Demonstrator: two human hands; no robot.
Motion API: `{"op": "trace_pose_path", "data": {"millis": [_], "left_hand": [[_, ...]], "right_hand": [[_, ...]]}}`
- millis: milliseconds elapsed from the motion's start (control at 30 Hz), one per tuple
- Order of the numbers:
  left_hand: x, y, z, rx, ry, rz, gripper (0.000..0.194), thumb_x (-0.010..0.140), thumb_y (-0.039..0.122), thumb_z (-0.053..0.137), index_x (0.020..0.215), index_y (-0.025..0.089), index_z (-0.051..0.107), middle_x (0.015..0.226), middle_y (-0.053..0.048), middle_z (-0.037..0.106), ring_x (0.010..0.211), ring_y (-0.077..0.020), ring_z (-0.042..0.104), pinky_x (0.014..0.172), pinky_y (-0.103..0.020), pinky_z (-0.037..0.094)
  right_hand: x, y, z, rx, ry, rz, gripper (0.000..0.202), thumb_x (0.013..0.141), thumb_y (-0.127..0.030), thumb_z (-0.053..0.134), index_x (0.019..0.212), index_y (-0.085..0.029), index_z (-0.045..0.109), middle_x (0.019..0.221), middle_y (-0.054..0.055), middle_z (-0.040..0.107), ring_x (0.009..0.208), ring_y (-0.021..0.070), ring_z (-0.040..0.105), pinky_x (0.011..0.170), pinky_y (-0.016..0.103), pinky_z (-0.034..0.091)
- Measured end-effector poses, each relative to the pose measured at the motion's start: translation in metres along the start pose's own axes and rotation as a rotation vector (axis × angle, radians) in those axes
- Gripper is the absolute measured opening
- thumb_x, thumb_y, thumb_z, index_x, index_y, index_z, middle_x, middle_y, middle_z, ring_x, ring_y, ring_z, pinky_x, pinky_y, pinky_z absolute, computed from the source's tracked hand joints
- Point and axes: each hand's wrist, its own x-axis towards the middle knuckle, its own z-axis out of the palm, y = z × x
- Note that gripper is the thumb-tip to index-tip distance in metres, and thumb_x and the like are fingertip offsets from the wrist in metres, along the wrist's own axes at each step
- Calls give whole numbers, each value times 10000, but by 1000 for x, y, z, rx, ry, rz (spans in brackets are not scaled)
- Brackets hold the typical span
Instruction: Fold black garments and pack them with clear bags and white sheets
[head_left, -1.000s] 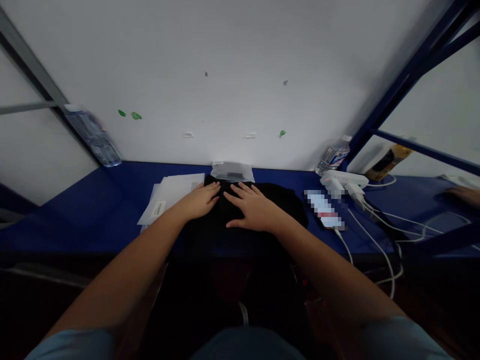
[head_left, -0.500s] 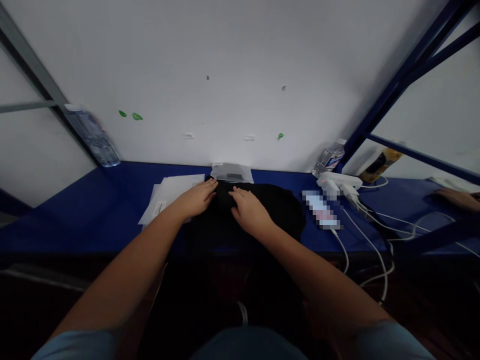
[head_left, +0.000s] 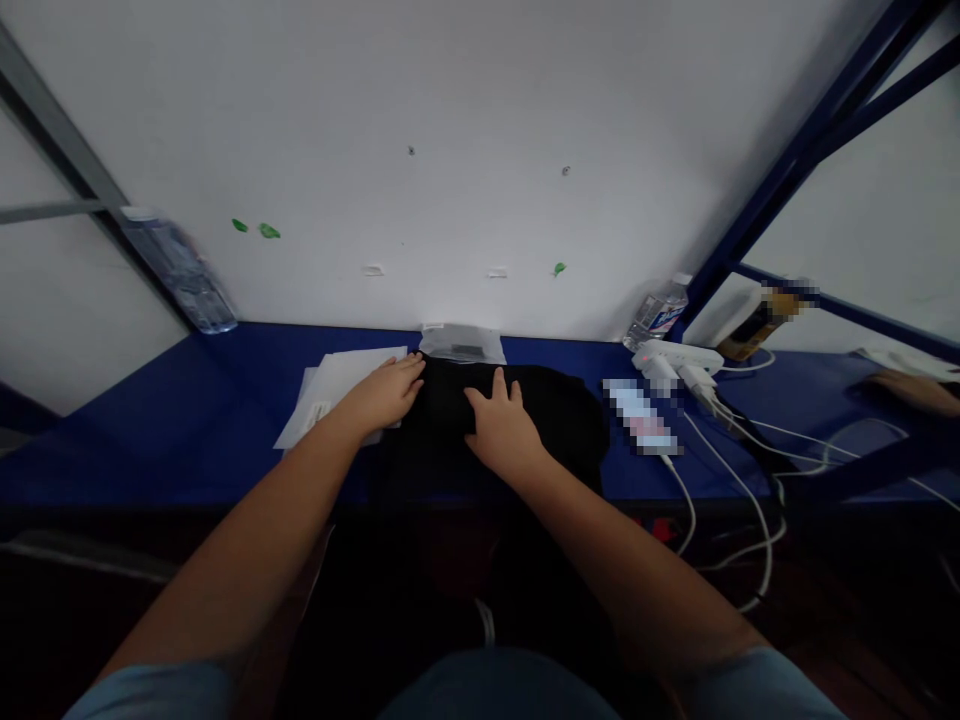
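Observation:
A dark black cloth, perhaps a garment (head_left: 564, 412), lies over the middle of the blue desk and hangs past its front edge. On its far left edge rests my left hand (head_left: 388, 393), palm down with fingers stretched out and close to white papers. My right hand (head_left: 506, 422) lies on the middle of the cloth, its fingers spread apart. Neither hand grips anything that I can see. Folds in the cloth are hard to make out because it is so dark.
White papers (head_left: 352, 372) lie left of the cloth, and a clear plastic bag (head_left: 463, 344) is behind it. To the right are a phone (head_left: 641, 415), a white power strip (head_left: 679, 356) with cables and a bottle (head_left: 660, 312). Another bottle (head_left: 184, 275) leans at left. Another person's hand (head_left: 916, 392) is far right.
My right hand has shifted slightly right and its fingers have spread. My left hand has moved a little to the left. The cloth stays in about the same place.

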Motion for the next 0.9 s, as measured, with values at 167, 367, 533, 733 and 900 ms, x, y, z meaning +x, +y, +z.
{"op": "trace_pose_path", "data": {"millis": [167,367,533,733,900], "left_hand": [[-1,-4,-3,29,33,-12,515,1014,292,356,1469,111,513,1587,-148,451,1508,-247,376,1257,-450,274],[-2,-15,-8,77,164,-163,490,1016,214,313,1423,108,564,1519,-144,540,1440,-223,482,1238,-417,321],[-2,-17,-9,123,87,-158,439,982,188,377,1310,132,663,1452,-131,609,1390,-238,540,1225,-399,344],[-2,-17,-6,90,146,-139,531,923,82,363,1394,133,602,1481,-130,580,1391,-225,541,1205,-396,371],[-1,-15,-2,47,168,-109,549,925,87,354,1438,72,551,1515,-165,537,1429,-233,495,1215,-381,357]], "right_hand": [[6,-5,-12,-20,6,-12,453,915,-85,550,1348,-201,618,1507,230,493,1200,323,634,920,437,554],[2,-19,-8,67,129,-66,599,909,-125,595,1499,-160,496,1573,234,428,1337,340,536,1006,431,524],[-3,-28,7,-54,66,-80,670,856,-271,747,1459,-74,530,1550,303,433,1373,409,490,1024,513,510],[3,-21,8,-60,167,-291,588,844,-364,761,1329,-59,630,1554,253,461,1466,351,405,1224,527,301],[1,-16,16,77,152,-280,486,876,-139,635,1349,-38,599,1490,236,544,1425,324,477,1167,466,411]]}}
